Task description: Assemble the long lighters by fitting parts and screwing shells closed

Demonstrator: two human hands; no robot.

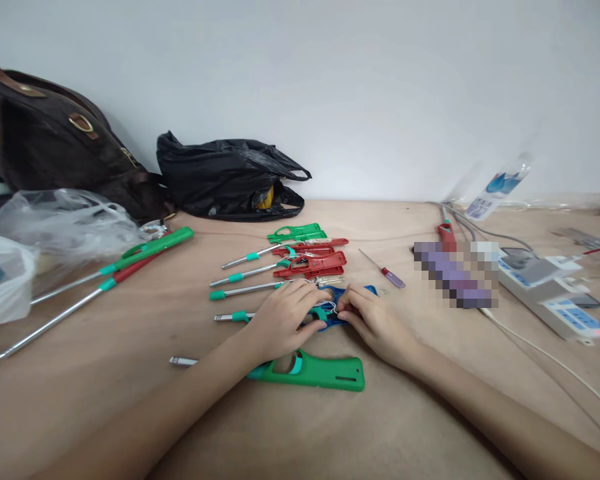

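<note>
A: Principal item?
B: Blue lighter [336,327], one, at the centre of the frame, lying on the table [205,433], partly hidden under both hands. Teal trigger and a loose white wire [333,307] show between the fingers.

A: Hands, two. Condition?
B: Left hand [289,313]: palm down, half closed, thumb and fingers bent about the blue lighter near its trigger. Right hand [373,317]: thumb and forefinger drawn together in a pinch, apparently on the white wire; the contact itself is partly hidden.

A: Step in hand?
B: Judged to be fine fingerwork on the inner parts of the blue lighter: left steadying, right handling wire.

A: Next move calls for?
B: By estimate, a firm left hold and a small, exact right pinch, with the wire kept clear of the shell's edge.

A: Adjacent stock?
B: Red lighters [325,263], shells open, just above the hands. Green shell [307,231], above those. Green lighter [330,373], one, just below the hands, apparently whole.

A: Tools?
B: Screwdriver [393,277], one, purple handle, right of centre, near the right hand; held by neither hand.

A: Background?
B: Black bag [225,177], upper left of centre; bottle [500,189], upper right, tilted.
</note>
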